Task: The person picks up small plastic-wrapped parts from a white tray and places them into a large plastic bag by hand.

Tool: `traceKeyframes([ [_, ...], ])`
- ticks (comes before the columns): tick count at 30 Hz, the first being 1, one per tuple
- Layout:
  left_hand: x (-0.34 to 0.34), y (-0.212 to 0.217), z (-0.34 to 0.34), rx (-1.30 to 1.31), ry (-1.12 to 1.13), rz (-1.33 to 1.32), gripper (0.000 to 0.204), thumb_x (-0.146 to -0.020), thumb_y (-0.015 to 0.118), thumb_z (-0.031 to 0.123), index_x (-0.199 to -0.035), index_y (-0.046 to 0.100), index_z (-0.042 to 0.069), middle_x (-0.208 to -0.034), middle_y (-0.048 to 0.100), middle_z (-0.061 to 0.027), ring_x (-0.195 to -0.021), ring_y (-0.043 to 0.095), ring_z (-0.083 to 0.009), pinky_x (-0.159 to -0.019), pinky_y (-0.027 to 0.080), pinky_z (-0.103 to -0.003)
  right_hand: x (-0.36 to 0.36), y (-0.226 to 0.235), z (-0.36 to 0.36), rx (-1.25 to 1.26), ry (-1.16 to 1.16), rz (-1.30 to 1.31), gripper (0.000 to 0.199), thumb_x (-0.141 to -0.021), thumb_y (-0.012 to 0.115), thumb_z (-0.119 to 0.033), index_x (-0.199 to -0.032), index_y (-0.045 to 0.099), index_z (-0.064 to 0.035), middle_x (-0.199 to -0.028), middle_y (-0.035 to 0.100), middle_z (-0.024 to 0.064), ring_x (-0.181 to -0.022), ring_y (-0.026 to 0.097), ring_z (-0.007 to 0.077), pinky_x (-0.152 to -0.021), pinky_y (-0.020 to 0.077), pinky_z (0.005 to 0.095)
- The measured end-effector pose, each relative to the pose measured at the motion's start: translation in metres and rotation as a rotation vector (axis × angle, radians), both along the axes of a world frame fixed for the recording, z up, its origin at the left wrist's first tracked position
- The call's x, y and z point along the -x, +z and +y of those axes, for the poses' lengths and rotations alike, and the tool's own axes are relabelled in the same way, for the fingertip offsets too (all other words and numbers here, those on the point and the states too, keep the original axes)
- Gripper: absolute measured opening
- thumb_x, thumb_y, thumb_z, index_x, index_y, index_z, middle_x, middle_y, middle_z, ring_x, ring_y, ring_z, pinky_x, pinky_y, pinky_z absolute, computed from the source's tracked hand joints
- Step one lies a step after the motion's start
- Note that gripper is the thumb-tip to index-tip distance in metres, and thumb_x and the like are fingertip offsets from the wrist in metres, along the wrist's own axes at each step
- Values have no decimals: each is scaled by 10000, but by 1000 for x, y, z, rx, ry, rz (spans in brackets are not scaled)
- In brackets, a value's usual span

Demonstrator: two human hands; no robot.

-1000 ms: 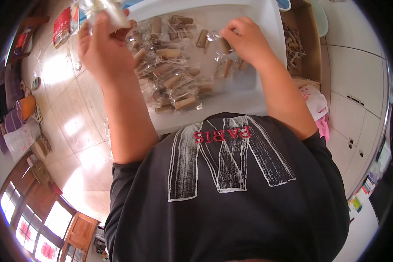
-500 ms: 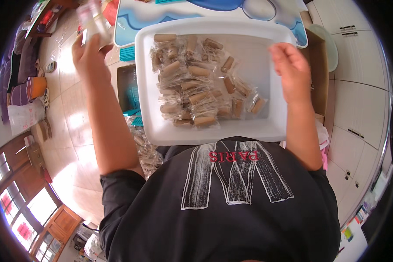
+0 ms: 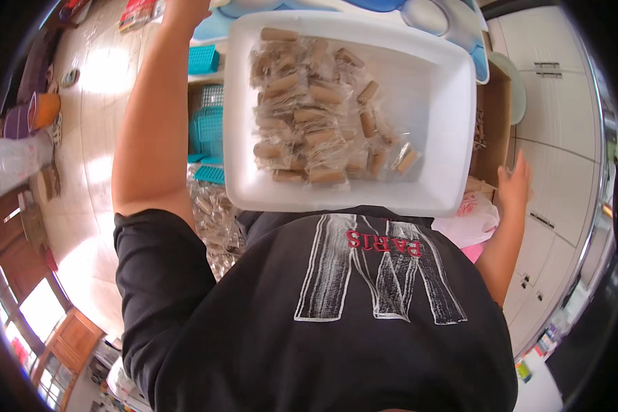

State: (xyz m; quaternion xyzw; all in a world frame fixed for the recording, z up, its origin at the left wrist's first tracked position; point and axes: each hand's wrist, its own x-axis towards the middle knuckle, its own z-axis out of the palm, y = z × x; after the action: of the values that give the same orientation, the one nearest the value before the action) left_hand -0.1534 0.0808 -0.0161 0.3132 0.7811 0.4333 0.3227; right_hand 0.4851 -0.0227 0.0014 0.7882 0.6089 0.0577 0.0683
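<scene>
A white plastic tub [image 3: 426,196] sits in front of my body. Inside it, mostly on the left side, lies a pile of brown cylindrical pieces [image 3: 319,136] in clear plastic wrappers. My left hand [image 3: 187,11] reaches far forward past the tub's far left corner. The top of the picture cuts it off, so its fingers and anything in them are hidden. To the right of the tub, above the floor side by the cabinets, my right hand [image 3: 516,184] hangs with its fingers apart and nothing in them. It is slightly blurred.
Under the tub stands a blue and white patterned table [image 3: 477,58]. Teal plastic baskets [image 3: 206,130] and more wrapped pieces [image 3: 216,223] lie to the left. On the right are a cardboard box [image 3: 499,110], a white plastic bag [image 3: 470,220] and white cabinets [image 3: 556,103].
My left hand, earlier holding a blurred clear and pinkish item, has moved forward to the top edge. My right hand has left the tub's right rim and moved right and nearer to me.
</scene>
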Motion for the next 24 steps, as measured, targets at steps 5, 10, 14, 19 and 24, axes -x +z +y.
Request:
traceKeyframes([
  [5, 23, 10, -50, -189, 13, 110, 317, -829, 621, 159, -1108, 585, 13, -934, 629, -95, -864, 609, -213, -716, 500, -338, 16, 13, -16, 99, -71, -155, 824, -830, 634, -511, -1475, 274, -144, -1516, 275, 172, -1395, 273, 338, -1128, 238, 400],
  [10, 66, -21, -112, -276, 145, 170, 373, -886, 593, 209, -1197, 547, 8, -984, 626, -88, -868, 610, -175, -709, 520, -304, 61, 11, -9, -35, 49, 1023, 724, -928, 582, -395, -1466, 252, -42, -1525, 222, 193, -1380, 304, 284, -1113, 269, 394],
  [14, 139, -128, -189, -70, 258, 379, 288, -870, 604, 201, -1063, 659, -4, -908, 679, -83, -766, 661, -151, -616, 546, -274, 106, 2, -6, -5, 144, 1087, 662, -956, 560, -298, -1467, 237, -28, -1517, 227, 213, -1371, 316, 285, -1106, 278, 377],
  [19, 138, -247, -319, 131, 459, 419, 276, -831, 564, 255, -827, 691, 10, -769, 669, -196, -725, 660, -328, -693, 511, -391, 121, -14, -8, -8, 209, 1023, 656, -942, 585, -278, -1448, 270, -1, -1488, 289, 183, -1330, 358, 265, -1082, 295, 364],
  [24, 48, -261, -376, 85, 534, 85, 176, -876, 554, 137, -881, 683, 17, -748, 682, -96, -681, 655, -155, -618, 507, -299, 123, -12, -11, 70, 47, 1105, 580, -934, 597, -295, -1382, 390, 9, -1364, 463, 152, -1228, 467, 234, -1037, 350, 344],
])
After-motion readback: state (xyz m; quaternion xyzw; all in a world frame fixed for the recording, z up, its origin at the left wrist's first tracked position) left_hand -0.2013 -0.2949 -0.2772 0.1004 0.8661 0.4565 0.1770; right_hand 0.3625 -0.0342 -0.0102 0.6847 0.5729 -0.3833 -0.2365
